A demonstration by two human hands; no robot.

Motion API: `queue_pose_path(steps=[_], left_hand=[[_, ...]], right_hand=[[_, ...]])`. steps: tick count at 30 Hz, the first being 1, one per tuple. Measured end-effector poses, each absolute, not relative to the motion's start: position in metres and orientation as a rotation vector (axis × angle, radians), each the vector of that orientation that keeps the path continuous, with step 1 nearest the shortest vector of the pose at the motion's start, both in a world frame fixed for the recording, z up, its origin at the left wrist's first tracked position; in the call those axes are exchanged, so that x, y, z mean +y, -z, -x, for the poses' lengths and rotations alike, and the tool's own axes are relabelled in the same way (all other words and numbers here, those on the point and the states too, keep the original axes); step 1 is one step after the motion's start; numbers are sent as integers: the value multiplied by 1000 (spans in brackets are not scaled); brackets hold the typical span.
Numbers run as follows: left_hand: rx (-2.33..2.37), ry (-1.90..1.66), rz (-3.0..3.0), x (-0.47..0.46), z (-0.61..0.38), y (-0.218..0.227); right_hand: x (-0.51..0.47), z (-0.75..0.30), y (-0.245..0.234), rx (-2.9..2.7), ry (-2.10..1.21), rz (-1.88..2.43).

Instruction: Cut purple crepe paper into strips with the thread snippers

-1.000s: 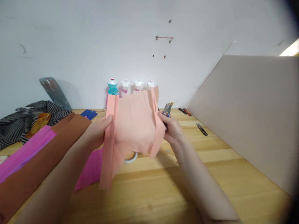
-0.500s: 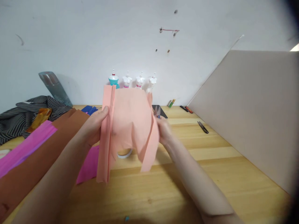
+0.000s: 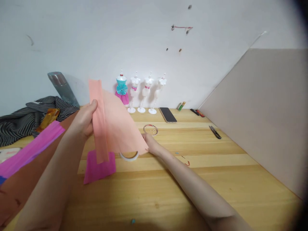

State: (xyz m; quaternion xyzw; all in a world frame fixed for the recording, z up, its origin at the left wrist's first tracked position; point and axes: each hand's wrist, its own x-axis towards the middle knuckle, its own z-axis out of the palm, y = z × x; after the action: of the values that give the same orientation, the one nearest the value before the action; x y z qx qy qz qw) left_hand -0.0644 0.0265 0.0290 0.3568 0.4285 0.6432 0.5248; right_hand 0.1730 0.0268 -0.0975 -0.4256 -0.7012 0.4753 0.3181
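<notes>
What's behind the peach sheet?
Part of a white ring shows below the peach sheet; a magenta piece shows around the lower end of the peach strip. Can't see: the ring's upper part, some of the magenta piece, anything fully covered.

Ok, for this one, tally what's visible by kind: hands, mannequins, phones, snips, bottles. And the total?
Hands: 2
Mannequins: 4
Phone: 1
Snips: 1
Bottle: 1
Total: 9, leaving out the peach material in the hands, whose pieces I can't count.
</notes>
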Motion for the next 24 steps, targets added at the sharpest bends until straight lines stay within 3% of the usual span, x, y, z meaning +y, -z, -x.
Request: queue_pose_path(steps=[7, 13, 24], left_hand=[[1180, -1929, -780, 32, 91, -46], [1051, -2157, -757, 22, 97, -64], [823, -2257, -751, 7, 98, -78]], right_hand=[[31, -171, 107, -1947, -1158, 1171], [31, -170, 111, -2035, -1072, 1206], [40, -188, 100, -2063, -759, 1389]])
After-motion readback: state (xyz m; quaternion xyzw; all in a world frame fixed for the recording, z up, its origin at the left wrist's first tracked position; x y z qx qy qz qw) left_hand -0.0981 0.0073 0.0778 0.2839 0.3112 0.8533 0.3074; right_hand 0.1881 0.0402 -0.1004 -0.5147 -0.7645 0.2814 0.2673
